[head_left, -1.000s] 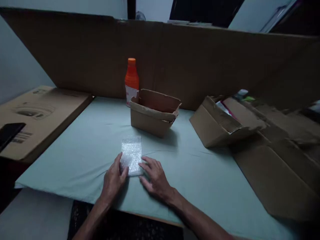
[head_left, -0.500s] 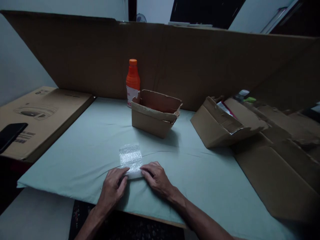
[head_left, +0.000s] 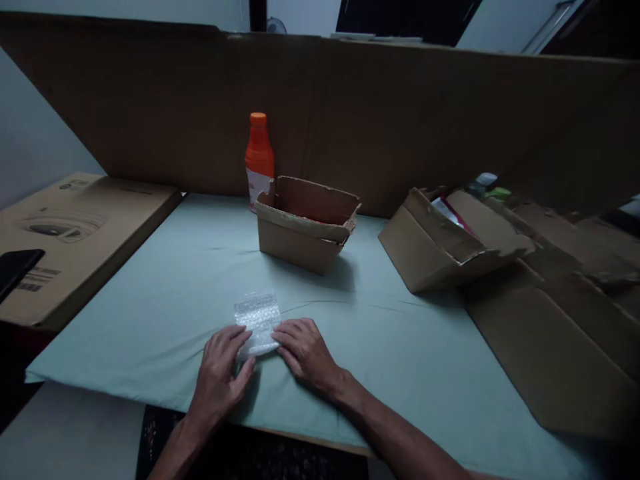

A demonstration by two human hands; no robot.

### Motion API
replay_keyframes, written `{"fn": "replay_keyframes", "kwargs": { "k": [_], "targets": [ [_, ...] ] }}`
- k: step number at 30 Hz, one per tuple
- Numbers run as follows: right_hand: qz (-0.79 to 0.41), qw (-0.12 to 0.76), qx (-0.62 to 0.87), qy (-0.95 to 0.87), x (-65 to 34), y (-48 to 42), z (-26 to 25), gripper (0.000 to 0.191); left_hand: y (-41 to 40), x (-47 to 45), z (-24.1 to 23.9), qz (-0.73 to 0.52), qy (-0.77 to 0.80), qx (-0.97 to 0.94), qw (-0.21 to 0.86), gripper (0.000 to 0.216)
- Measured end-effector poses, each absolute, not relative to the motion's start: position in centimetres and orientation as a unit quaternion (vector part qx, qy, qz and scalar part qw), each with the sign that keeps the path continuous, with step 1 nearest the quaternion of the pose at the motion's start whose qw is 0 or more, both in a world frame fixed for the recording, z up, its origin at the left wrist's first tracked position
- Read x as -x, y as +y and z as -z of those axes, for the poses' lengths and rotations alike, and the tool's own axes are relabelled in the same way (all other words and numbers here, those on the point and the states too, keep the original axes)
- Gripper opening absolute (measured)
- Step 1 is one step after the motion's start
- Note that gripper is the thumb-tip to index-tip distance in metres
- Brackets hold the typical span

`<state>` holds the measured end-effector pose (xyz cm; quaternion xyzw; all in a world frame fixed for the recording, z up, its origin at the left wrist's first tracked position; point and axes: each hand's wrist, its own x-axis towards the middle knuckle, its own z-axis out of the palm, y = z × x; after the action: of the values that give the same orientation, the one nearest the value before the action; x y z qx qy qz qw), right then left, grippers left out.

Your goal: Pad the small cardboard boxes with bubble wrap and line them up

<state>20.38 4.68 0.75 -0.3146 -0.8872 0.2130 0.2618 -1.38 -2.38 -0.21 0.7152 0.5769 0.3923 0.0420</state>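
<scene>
A small piece of clear bubble wrap (head_left: 258, 313) lies on the pale green cloth in front of me, its near end folded over. My left hand (head_left: 220, 367) grips its near left corner, fingertips on top and thumb at the near edge. On the opposite side, my right hand (head_left: 306, 352) holds the near right corner between bent fingers and thumb. The thumb tips are partly hidden against the wrap. Beyond the wrap stands an open cardboard box (head_left: 300, 241) with a torn rim and something red just showing inside.
An orange-red bottle (head_left: 259, 153) stands behind the box. Another open carton (head_left: 430, 247) with packets sits to the right, beside a larger cardboard box (head_left: 550, 353). A flat printed carton (head_left: 95, 247) bearing a black phone (head_left: 17, 267) lies left. A tall cardboard panel (head_left: 400, 120) closes the back.
Both hands have shifted slightly on the wrap, and the left thumb has moved apart from its fingers. The wrap's folded near end looks flatter. The whole view has shifted a little.
</scene>
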Motion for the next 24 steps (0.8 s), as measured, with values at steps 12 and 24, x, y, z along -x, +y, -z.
{"fn": "replay_keyframes", "kwargs": {
  "k": [12, 24],
  "targets": [
    [-0.189, 0.280, 0.303, -0.891, -21.1, 4.8, -0.9, 0.037, -1.2, 1.2, 0.4, -0.379, 0.641, -0.659, 0.110, 0.026],
    [-0.271, 0.300, 0.312, -0.860, -20.9, 4.3, -1.0, 0.022, -3.7, 1.6, 0.1, -0.405, 0.601, -0.677, 0.132, 0.024]
  ]
}}
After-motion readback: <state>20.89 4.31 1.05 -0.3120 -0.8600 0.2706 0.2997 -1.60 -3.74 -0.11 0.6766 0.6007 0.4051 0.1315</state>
